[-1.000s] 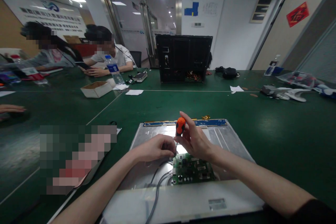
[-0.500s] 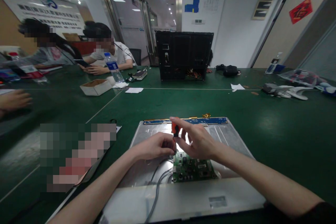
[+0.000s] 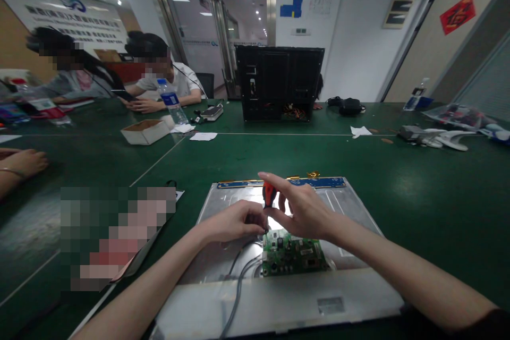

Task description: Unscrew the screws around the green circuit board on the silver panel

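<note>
A screwdriver (image 3: 270, 195) with a red and black handle stands upright over the upper left corner of a green circuit board (image 3: 294, 255). My right hand (image 3: 300, 207) has its fingers on the handle, the index finger reaching over the top. At the screwdriver's lower end, the thumb and fingers of my left hand (image 3: 243, 220) pinch close together around the shaft or tip; exactly what they grip is hidden. The board lies on the silvery back of a display panel (image 3: 342, 228), with grey cables (image 3: 238, 297) running from its left side. A blue circuit strip (image 3: 330, 183) lines the panel's far edge.
Beyond the panel, a black monitor casing (image 3: 280, 85) stands on the green table (image 3: 319, 154). An open box (image 3: 145, 132), a water bottle (image 3: 172, 103) and paper scraps (image 3: 203, 136) lie left of it. Two people sit at the far left; another person's hand (image 3: 24, 164) rests nearer.
The red and black handle has turned within my right fingers and shows more of its red side. My left hand keeps its place at the tip. The other person's hand at left has shifted slightly.
</note>
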`<state>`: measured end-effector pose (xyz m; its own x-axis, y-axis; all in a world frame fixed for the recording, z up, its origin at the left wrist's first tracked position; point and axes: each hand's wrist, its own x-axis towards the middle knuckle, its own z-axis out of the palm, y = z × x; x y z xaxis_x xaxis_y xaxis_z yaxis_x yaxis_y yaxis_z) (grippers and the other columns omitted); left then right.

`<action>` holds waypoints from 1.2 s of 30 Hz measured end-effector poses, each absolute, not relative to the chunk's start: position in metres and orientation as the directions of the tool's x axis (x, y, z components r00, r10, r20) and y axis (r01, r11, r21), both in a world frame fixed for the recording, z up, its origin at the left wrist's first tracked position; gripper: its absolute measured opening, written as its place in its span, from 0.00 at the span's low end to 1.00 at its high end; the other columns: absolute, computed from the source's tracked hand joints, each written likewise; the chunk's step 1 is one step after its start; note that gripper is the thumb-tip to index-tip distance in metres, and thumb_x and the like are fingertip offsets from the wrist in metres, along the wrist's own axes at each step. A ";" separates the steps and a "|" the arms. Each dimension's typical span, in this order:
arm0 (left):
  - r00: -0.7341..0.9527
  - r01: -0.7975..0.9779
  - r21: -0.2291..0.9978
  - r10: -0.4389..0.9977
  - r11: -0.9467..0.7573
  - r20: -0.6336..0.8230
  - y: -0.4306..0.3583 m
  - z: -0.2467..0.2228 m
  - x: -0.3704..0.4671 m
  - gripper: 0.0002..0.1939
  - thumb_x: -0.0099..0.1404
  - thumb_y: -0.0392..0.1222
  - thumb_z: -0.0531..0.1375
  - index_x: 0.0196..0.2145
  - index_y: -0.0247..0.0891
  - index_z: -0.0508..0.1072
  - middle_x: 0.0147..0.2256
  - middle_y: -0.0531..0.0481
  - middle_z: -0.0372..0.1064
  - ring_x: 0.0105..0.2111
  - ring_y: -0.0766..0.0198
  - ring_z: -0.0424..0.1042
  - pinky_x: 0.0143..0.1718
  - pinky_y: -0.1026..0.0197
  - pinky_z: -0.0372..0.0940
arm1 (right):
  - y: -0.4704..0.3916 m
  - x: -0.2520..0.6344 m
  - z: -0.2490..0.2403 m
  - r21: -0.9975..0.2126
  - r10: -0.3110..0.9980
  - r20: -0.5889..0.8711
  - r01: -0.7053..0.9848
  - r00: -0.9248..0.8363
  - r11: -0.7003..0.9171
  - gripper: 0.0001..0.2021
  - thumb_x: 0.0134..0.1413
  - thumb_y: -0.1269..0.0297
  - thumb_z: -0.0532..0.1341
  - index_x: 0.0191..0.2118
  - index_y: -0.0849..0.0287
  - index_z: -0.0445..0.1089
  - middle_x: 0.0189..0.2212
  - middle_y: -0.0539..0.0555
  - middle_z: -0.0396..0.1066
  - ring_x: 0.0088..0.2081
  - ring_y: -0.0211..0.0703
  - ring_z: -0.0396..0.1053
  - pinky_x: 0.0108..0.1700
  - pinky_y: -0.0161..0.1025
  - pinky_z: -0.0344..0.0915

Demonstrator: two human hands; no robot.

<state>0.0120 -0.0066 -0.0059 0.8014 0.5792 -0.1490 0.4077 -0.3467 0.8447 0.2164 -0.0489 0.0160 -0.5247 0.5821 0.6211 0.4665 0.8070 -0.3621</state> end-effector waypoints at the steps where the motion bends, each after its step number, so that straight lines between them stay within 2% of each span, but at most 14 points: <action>1: 0.801 0.407 0.843 0.582 -0.353 -0.144 -0.007 -0.006 0.012 0.03 0.56 0.36 0.61 0.26 0.36 0.71 0.25 0.54 0.68 0.27 0.64 0.67 0.30 0.64 0.60 | -0.050 0.217 0.018 -0.364 0.585 0.611 0.467 -0.533 0.806 0.32 0.57 0.70 0.57 0.65 0.53 0.46 0.35 0.51 0.73 0.23 0.36 0.65 0.25 0.36 0.58; 5: 0.794 0.413 0.837 0.592 -0.360 -0.137 -0.008 -0.005 0.012 0.01 0.56 0.36 0.61 0.28 0.36 0.72 0.26 0.54 0.70 0.28 0.63 0.68 0.32 0.64 0.61 | -0.051 0.218 0.021 -0.358 0.598 0.584 0.488 -0.548 0.796 0.32 0.57 0.71 0.56 0.65 0.55 0.44 0.32 0.51 0.72 0.23 0.36 0.64 0.26 0.36 0.58; 8: 0.796 0.420 0.828 0.589 -0.372 -0.139 -0.008 -0.005 0.012 0.02 0.57 0.36 0.61 0.30 0.36 0.73 0.28 0.53 0.71 0.30 0.62 0.69 0.33 0.63 0.62 | -0.050 0.218 0.019 -0.352 0.593 0.602 0.489 -0.535 0.798 0.33 0.58 0.70 0.56 0.65 0.56 0.43 0.34 0.52 0.72 0.24 0.35 0.65 0.25 0.35 0.58; 15: 0.792 0.447 0.810 0.590 -0.381 -0.159 -0.007 -0.005 0.011 0.02 0.57 0.36 0.60 0.29 0.36 0.73 0.27 0.54 0.69 0.28 0.64 0.68 0.30 0.65 0.60 | -0.047 0.219 0.020 -0.331 0.559 0.631 0.465 -0.538 0.821 0.27 0.60 0.67 0.57 0.61 0.56 0.48 0.36 0.52 0.72 0.24 0.34 0.66 0.26 0.34 0.59; 24: 0.784 0.457 0.802 0.600 -0.385 -0.159 -0.008 -0.003 0.012 0.02 0.57 0.37 0.60 0.27 0.36 0.71 0.26 0.54 0.68 0.28 0.64 0.67 0.29 0.64 0.60 | -0.052 0.218 0.025 -0.275 0.527 0.628 0.470 -0.573 0.839 0.27 0.59 0.70 0.53 0.63 0.58 0.47 0.38 0.54 0.73 0.25 0.35 0.67 0.26 0.35 0.60; 31: 0.802 0.421 0.824 0.580 -0.380 -0.143 -0.008 -0.002 0.012 0.03 0.57 0.38 0.60 0.28 0.36 0.71 0.26 0.54 0.67 0.27 0.65 0.66 0.28 0.65 0.59 | -0.052 0.216 0.024 -0.315 0.527 0.649 0.437 -0.549 0.842 0.23 0.59 0.69 0.54 0.59 0.57 0.51 0.35 0.51 0.72 0.25 0.33 0.67 0.25 0.33 0.58; 36: 0.807 0.414 0.823 0.575 -0.390 -0.133 -0.007 -0.006 0.012 0.05 0.57 0.39 0.60 0.27 0.35 0.71 0.25 0.55 0.66 0.26 0.65 0.65 0.29 0.65 0.59 | -0.053 0.214 0.022 -0.341 0.533 0.678 0.426 -0.505 0.838 0.17 0.57 0.70 0.55 0.51 0.58 0.54 0.30 0.48 0.70 0.22 0.31 0.64 0.22 0.30 0.55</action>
<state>0.0116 -0.0066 -0.0058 0.8070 0.5754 -0.1332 0.4136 -0.3896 0.8229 0.2144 -0.0527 0.0221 -0.5053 0.5333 0.6784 0.4259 0.8379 -0.3414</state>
